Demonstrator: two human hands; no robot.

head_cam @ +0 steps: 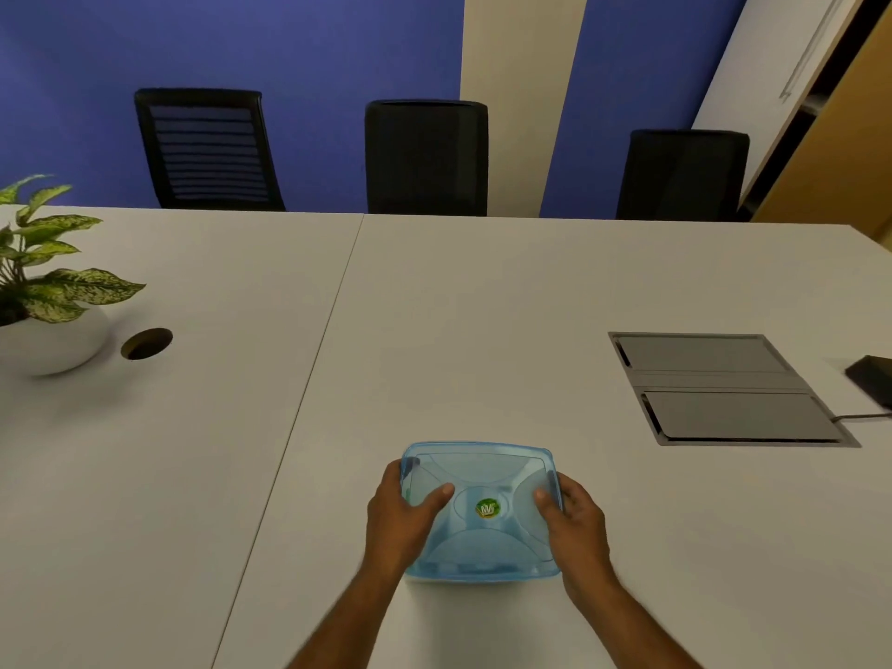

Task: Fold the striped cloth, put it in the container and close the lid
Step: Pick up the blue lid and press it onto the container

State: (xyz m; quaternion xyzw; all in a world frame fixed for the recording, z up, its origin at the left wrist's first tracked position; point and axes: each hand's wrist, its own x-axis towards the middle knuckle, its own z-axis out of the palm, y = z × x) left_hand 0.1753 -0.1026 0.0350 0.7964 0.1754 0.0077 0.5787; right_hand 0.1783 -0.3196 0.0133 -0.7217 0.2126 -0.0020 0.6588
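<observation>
Fingers (437, 497): both hands clamp the lid (482, 509), at 9 and 3 o'clock.
Handling: light, stiff, slippery plastic; press its rim.

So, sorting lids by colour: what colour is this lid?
Translucent light blue lid, seen from the head camera.

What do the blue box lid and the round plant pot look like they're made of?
The lid looks like translucent blue plastic: light passes through it, it has moulded ridges and a slight sheen. The plant pot looks like smooth white glazed ceramic, though painted plastic can't be ruled out. Both hands, left hand and right hand, grip the lid's sides.
</observation>
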